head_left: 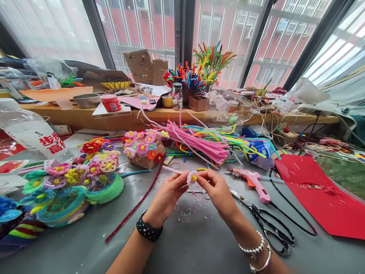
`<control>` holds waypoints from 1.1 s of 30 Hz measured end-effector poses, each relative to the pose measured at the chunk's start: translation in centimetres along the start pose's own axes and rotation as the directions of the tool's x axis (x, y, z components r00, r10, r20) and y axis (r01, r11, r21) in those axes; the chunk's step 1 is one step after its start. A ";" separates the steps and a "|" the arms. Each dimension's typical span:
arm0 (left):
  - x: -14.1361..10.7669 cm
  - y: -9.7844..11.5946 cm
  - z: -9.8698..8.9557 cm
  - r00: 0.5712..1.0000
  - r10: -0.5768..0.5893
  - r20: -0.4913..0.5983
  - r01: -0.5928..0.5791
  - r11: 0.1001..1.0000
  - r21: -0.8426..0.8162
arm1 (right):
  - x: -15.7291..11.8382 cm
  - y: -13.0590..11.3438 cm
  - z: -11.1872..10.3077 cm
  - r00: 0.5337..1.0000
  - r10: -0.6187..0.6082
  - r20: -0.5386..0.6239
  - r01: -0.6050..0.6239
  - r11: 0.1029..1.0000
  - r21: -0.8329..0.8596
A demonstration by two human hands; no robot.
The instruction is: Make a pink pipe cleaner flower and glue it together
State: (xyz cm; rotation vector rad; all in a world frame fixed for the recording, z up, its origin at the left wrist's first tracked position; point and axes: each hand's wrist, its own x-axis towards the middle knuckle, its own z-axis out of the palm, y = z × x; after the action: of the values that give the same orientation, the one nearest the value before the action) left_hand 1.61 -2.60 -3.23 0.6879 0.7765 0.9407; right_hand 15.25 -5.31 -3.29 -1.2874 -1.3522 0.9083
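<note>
Between my two hands, above the grey table, is a small pale pink pipe cleaner flower (190, 179) with a yellow centre. My left hand (171, 192) pinches its left side, and a loose pale pink stem sticks out to the upper left from those fingers. On the other side, the thumb and fingertips of my right hand (215, 186) close on the flower's edge. Beyond the hands lies a bundle of pink pipe cleaners (196, 144). A basket of pipe cleaner flowers (142, 150) stands to its left.
Right of my hands lie a pink glue gun (258, 184) with its cord and black-handled scissors (270, 224). A red sheet (322, 194) covers the far right. Finished flower pieces (85, 175) and a plastic bottle (31, 131) stand left. A red sparkly pipe cleaner (134, 209) lies nearby.
</note>
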 end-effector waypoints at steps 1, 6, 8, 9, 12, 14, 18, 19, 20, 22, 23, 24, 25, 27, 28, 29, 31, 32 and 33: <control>0.1 0.0 -0.1 1.000 0.019 -0.004 -0.018 1.000 0.017 | 0.0 0.0 0.0 1.000 0.002 0.007 -0.002 1.000 0.000; 0.5 -0.2 -0.6 0.974 0.212 -0.083 -0.194 0.962 0.190 | 0.6 1.0 -0.4 1.000 0.002 -0.027 -0.003 0.999 -0.044; 0.4 -0.2 -0.5 0.957 0.268 -0.113 -0.231 0.937 0.264 | 1.4 1.7 -0.7 0.999 -0.021 -0.046 0.015 0.993 -0.116; 0.3 -0.2 -0.4 0.952 0.282 -0.120 -0.237 0.926 0.293 | 2.0 2.0 -0.8 0.998 -0.048 -0.041 0.040 0.985 -0.167; -0.1 -0.1 0.2 0.940 0.314 -0.136 -0.251 0.904 0.347 | 4.5 2.5 -0.5 0.986 -0.155 0.057 0.165 0.899 -0.405; -0.3 0.0 0.6 0.929 0.343 -0.137 -0.273 0.887 0.372 | 6.5 2.5 0.4 0.955 -0.227 0.192 0.297 0.726 -0.621; -0.5 0.0 0.8 0.918 0.379 -0.120 -0.301 0.860 0.413 | 10.0 2.3 3.3 0.834 -0.291 0.469 0.545 0.295 -0.785; -0.5 0.0 0.8 0.917 0.383 -0.116 -0.306 0.858 0.413 | 10.6 2.3 4.0 0.810 -0.292 0.509 0.579 0.254 -0.775; -0.5 0.0 0.7 0.915 0.387 -0.112 -0.313 0.858 0.408 | 11.1 2.4 4.6 0.788 -0.292 0.542 0.608 0.227 -0.761; -0.5 0.0 0.7 0.909 0.401 -0.112 -0.331 0.859 0.390 | 11.8 2.6 5.7 0.738 -0.288 0.611 0.666 0.166 -0.727; -0.5 0.0 0.6 0.904 0.410 -0.119 -0.340 0.860 0.380 | 12.0 2.8 6.2 0.713 -0.285 0.641 0.692 0.140 -0.708; -0.5 0.0 0.6 0.899 0.420 -0.128 -0.348 0.860 0.373 | 12.2 3.0 6.5 0.691 -0.281 0.666 0.714 0.118 -0.690; -0.5 0.0 0.6 0.894 0.427 -0.137 -0.354 0.860 0.367 | 12.4 3.2 6.9 0.672 -0.280 0.686 0.731 0.100 -0.675; -0.6 0.0 0.7 0.891 0.430 -0.146 -0.356 0.862 0.362 | 12.6 3.5 7.5 0.648 -0.284 0.707 0.750 0.074 -0.657; -0.6 0.0 0.7 0.893 0.427 -0.145 -0.354 0.863 0.361 | 12.6 3.5 7.7 0.642 -0.290 0.710 0.753 0.065 -0.655; -0.6 0.0 0.7 0.894 0.425 -0.143 -0.352 0.863 0.361 | 12.7 3.5 8.0 0.639 -0.298 0.709 0.754 0.059 -0.655; -0.6 0.0 0.6 0.894 0.427 -0.137 -0.355 0.861 0.365 | 12.7 3.4 8.3 0.640 -0.319 0.699 0.750 0.057 -0.659; -0.6 -0.1 0.5 0.890 0.434 -0.137 -0.362 0.857 0.366 | 12.7 3.3 8.4 0.644 -0.331 0.690 0.744 0.061 -0.665; -0.5 -0.1 0.4 0.886 0.443 -0.137 -0.371 0.854 0.365 | 12.6 3.3 8.4 0.652 -0.343 0.676 0.735 0.070 -0.674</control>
State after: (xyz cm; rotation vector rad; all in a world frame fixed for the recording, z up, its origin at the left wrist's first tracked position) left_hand 1.79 -3.15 -2.93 1.0878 1.0175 1.3066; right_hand 8.84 8.57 -6.01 -1.1479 -2.6621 -0.4440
